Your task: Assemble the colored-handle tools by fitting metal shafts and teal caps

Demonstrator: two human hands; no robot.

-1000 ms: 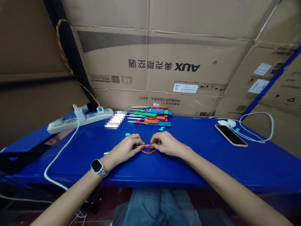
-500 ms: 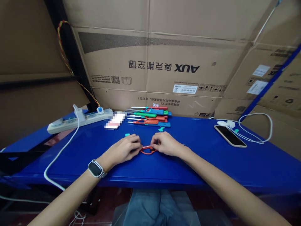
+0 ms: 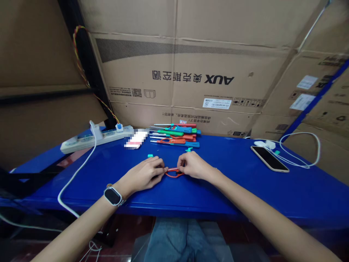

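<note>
In front of the lighter pile (image 3: 177, 133), the left hand (image 3: 145, 174) and the right hand (image 3: 195, 166) both pinch the orange lighter (image 3: 173, 170). It seems careful adjusting; next move probably needs steady fingertips.

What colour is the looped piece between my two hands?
The looped piece is orange-red; it shows best in the head view.

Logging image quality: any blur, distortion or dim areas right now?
Head view throughout: floor beneath the table dim; edges stretched wide-angle; pixelated patch beside the lighters; orange piece between left hand and right hand too soft for detail.
</note>
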